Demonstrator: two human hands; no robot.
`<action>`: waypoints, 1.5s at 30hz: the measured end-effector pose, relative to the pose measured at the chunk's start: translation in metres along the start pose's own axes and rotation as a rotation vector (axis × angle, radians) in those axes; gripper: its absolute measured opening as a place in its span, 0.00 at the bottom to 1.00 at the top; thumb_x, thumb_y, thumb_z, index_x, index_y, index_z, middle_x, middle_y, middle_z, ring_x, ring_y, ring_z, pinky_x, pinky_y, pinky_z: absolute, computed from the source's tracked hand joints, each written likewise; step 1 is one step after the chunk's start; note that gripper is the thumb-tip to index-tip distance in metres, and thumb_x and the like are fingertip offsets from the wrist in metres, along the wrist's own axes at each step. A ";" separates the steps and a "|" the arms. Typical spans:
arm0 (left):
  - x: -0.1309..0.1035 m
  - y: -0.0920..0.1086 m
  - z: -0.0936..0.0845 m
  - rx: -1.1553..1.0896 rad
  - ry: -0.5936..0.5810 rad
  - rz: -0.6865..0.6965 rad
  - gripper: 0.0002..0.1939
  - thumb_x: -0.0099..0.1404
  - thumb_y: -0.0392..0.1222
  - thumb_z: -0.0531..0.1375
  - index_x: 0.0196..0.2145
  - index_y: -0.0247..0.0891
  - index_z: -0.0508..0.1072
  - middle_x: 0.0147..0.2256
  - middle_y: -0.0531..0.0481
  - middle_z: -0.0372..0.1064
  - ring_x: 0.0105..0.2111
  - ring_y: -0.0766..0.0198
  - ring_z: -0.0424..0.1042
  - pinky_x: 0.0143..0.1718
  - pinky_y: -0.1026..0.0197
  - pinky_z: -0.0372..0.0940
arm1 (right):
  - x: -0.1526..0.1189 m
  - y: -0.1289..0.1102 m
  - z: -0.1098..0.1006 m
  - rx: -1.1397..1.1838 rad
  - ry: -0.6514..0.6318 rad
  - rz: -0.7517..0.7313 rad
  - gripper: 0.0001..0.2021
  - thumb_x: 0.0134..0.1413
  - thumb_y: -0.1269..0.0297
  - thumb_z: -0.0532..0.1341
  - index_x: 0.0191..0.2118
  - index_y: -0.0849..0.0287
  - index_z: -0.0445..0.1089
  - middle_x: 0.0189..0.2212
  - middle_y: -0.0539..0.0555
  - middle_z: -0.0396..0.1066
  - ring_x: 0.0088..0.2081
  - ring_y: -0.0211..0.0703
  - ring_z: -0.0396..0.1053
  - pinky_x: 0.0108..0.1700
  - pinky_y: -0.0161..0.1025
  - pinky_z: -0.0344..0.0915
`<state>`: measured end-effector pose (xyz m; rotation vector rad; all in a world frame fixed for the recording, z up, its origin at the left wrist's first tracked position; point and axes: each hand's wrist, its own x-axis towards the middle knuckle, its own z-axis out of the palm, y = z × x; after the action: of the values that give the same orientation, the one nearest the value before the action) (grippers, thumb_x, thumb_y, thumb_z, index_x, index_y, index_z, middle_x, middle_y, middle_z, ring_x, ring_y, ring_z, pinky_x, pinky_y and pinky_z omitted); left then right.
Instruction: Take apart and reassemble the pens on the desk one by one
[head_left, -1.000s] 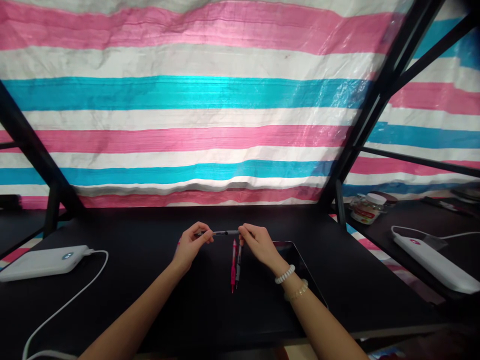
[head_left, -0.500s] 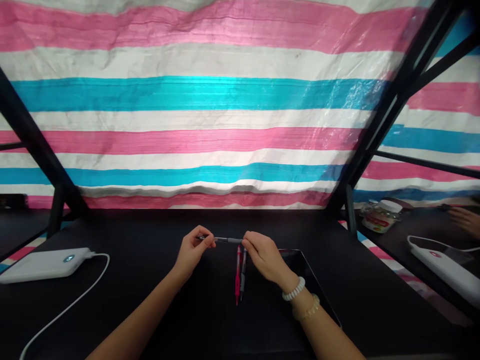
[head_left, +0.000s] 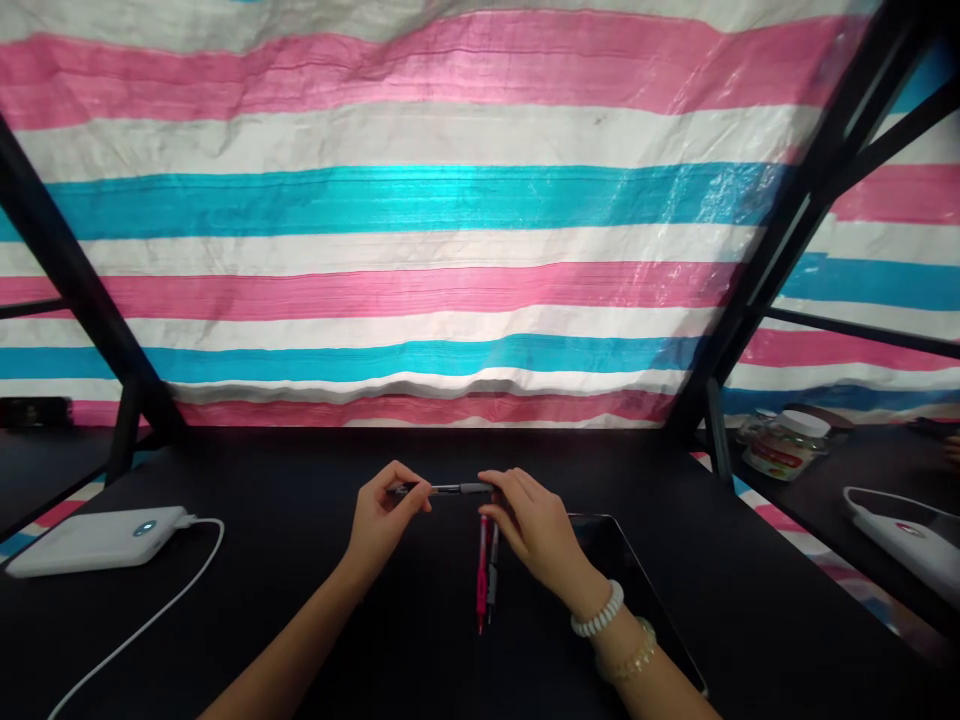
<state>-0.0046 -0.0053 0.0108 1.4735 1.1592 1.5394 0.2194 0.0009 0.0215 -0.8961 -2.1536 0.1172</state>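
Observation:
Between my hands a grey and clear pen is held sideways above the black table. My left hand pinches its left end between thumb and fingers. At its right end is my right hand, thumb and index finger parted around the tip, the other fingers curled; whether they touch the pen is hard to tell. Below the held pen, a pink pen and a grey pen lie side by side, their upper ends close to my right thumb. A dark tablet lies partly under my right forearm.
A white power bank with a white cable lies at the left. On a neighbouring surface at the right are a lidded jar and another white power bank. Black metal bars slope up at both sides before a striped sheet.
My right thumb and index finger have parted at the pen's right end. The whole view has shifted slightly, and the person's hand at the far right is now mostly out of view.

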 end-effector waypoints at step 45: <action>0.043 0.075 -0.052 0.393 -0.661 0.391 0.07 0.63 0.42 0.65 0.32 0.36 0.77 0.30 0.49 0.74 0.31 0.63 0.72 0.36 0.63 0.64 | -0.008 -0.040 0.020 1.202 -0.404 0.637 0.26 0.57 0.37 0.58 0.35 0.61 0.70 0.20 0.44 0.56 0.18 0.30 0.51 0.21 0.32 0.53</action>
<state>-0.0535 0.0010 0.0988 2.3498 0.8206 0.9271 0.1869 -0.0304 0.0171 -0.7642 -1.5436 1.7945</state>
